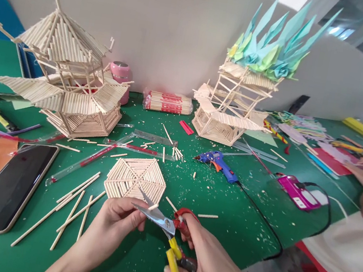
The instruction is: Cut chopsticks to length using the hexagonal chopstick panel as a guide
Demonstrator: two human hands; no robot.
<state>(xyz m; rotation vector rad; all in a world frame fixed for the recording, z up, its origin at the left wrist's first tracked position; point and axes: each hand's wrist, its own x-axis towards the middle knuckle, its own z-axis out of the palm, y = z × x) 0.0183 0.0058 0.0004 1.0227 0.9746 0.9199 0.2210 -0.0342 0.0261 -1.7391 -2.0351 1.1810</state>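
Near centre, on green table (152, 262): right hand (210, 268) gripping yellow-handled snips (168, 232), blades closed around a short stick piece (153, 206). Left hand (112, 227) pinching that same piece at the blade tips. Just beyond, hexagonal stick panel (136, 178) lying flat, looks fully filled in. Loose uncut sticks (73, 210) near left of it, beside a phone (5, 191). Far left, finished-looking stick pavilion (67, 83); far right, second tower (231, 112) with paper cranes on top. Blue glue gun (218, 163) parked mid-table. Judging by this: panel built, trimming under way, plenty of stock uncut, panel not yet mounted on anything.
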